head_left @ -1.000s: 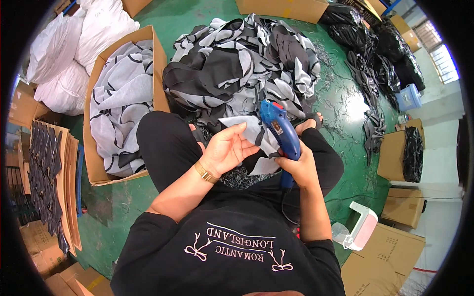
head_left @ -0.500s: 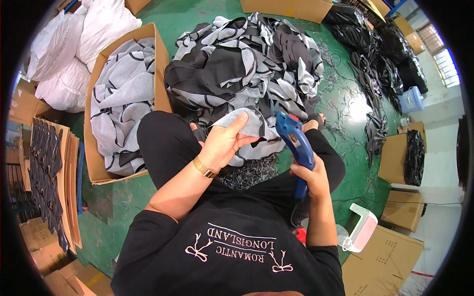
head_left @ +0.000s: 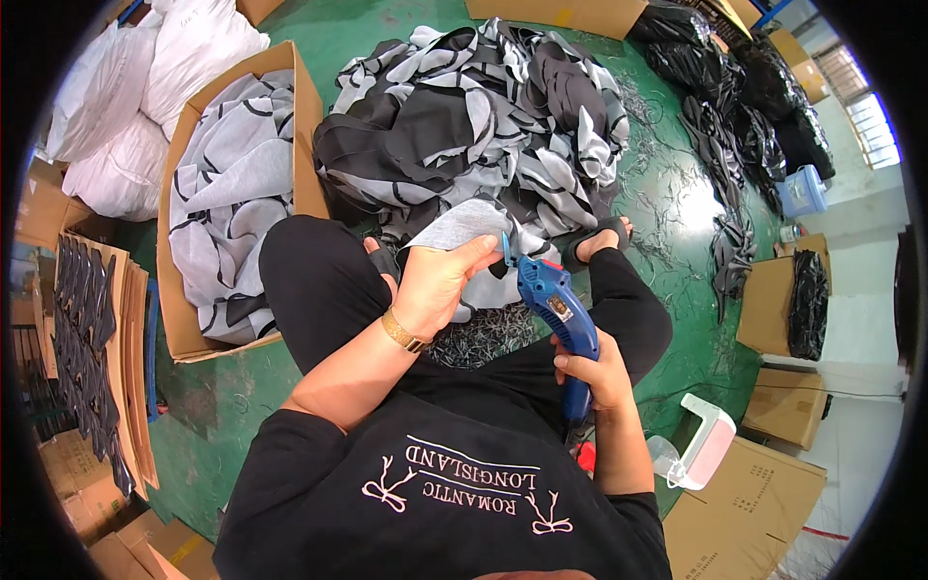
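A person sat on a green floor, seen from above, legs stretched toward twelve o'clock. The left hand was closed in a pinch grip on a piece of grey fabric, thumb on top at its near edge, holding it just above the lap. The right hand was wrapped tight around the handle of a blue electric cutter, whose nose pointed to eleven o'clock and met the fabric's edge right beside the left thumb. The fabric looked light, thin and floppy, likely to sag or fold unless held taut close to the cut line; the cutter looked rigid and heavier, best held by its handle. At twelve o'clock lay a heap of black and grey fabric pieces, touching the person's feet. At ten o'clock an open cardboard box held more grey pieces. White sacks sat farther off at ten o'clock, stacked dark cut shapes at nine, and black bundles at two. A white and pink container stood at four o'clock. Open floor remained at three o'clock, beside the right leg, littered with thin offcuts; the left side was hemmed in by the box.
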{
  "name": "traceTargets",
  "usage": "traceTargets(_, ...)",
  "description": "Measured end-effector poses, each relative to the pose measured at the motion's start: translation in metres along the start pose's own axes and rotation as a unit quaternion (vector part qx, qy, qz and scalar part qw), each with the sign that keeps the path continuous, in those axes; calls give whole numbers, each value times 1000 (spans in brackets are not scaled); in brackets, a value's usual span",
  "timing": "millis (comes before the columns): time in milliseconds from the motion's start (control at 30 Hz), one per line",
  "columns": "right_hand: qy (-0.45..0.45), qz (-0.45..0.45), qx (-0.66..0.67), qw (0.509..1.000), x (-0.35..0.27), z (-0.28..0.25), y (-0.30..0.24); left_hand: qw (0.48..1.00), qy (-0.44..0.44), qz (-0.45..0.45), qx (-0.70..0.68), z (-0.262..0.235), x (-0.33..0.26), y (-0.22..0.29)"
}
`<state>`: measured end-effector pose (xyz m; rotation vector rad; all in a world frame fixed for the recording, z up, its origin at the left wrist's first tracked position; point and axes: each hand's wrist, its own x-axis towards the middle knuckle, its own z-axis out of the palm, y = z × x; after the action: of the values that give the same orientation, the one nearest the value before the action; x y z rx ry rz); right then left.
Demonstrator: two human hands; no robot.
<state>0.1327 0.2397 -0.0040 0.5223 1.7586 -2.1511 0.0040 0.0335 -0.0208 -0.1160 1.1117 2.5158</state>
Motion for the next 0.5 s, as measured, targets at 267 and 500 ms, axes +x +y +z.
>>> traceTargets(267, -5, 0, 17, 1000, 2, 0, -4, 998, -31, 8, 55, -3, -2, 3)
traceTargets(500, -38, 24, 43, 998, 1, -3, -10, 989, -63, 44, 127, -8, 2, 11)
